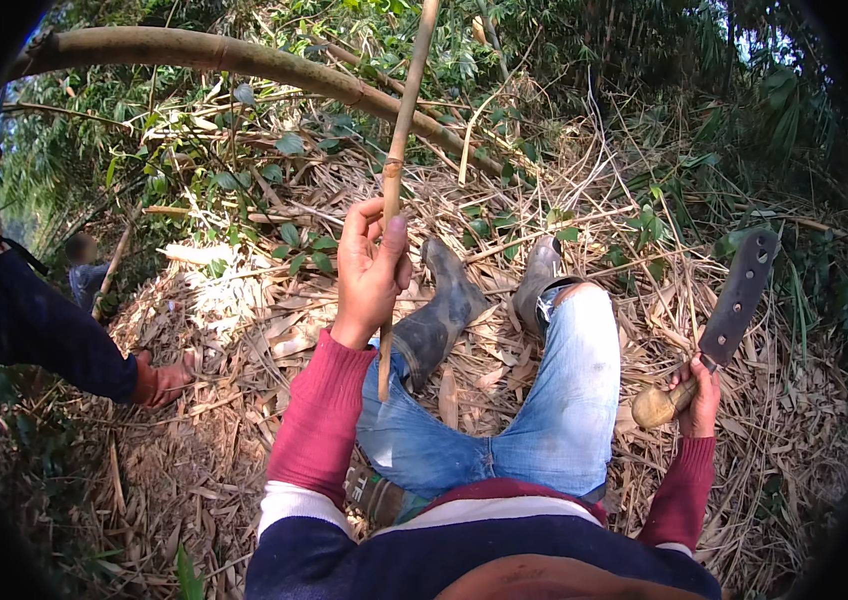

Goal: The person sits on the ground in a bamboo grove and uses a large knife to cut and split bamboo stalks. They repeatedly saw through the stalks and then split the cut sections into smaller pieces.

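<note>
Holding stick point(407, 105): left hand point(372, 265) | machete point(726, 330): right hand point(701, 398) | blade point(742, 292) apart from knee point(586, 318)

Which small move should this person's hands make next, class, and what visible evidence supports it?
Probably bring the knife inward toward the thin pole: the left hand grips the pole in front of the body, while the right hand holds the knife out to the right, apart from it.

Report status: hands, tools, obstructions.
Left hand gripping bamboo stick. Right hand holding cleaver. Thick curved pole crosses behind stick; contact unclear.
</note>
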